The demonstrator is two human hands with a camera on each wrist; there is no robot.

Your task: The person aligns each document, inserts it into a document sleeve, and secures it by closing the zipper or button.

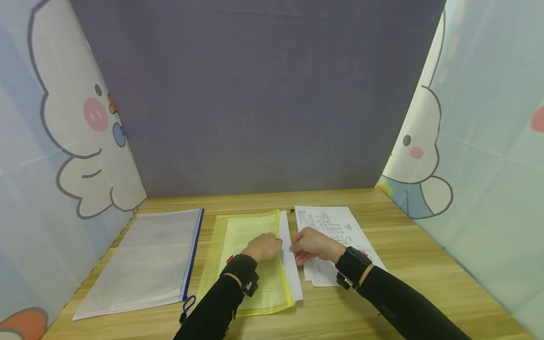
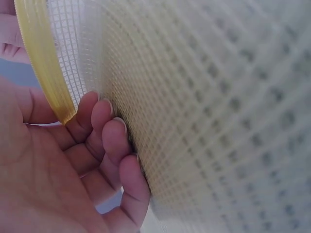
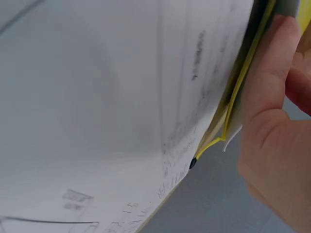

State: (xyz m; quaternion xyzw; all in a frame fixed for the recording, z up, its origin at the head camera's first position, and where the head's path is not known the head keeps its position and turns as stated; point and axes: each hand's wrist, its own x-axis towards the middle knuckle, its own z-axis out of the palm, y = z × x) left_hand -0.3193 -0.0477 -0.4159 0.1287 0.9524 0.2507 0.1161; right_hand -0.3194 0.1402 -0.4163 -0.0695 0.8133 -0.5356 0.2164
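A yellow mesh zip pouch (image 1: 211, 255) lies in front of me, with printed text showing through it. My left hand (image 1: 263, 246) grips its open right edge, and in the left wrist view curled fingers (image 2: 116, 141) press the mesh near the yellow zip strip (image 2: 43, 63). White sheets of paper (image 1: 291, 276) stick out of the opening along that side. At their outer edge, my right hand (image 1: 313, 245) pinches the paper between thumb and fingers. In the right wrist view this hand (image 3: 277, 116) is beside the yellow zip edge, and part of its grip is hidden.
Printed sheets with drawings (image 1: 335, 224) lie on the wooden table (image 1: 408, 264) under and beyond my right hand. A whitish mesh pouch with a blue zip (image 1: 144, 259) lies at the left. A grey panel (image 1: 263, 104) stands behind, with patterned cloth at both sides.
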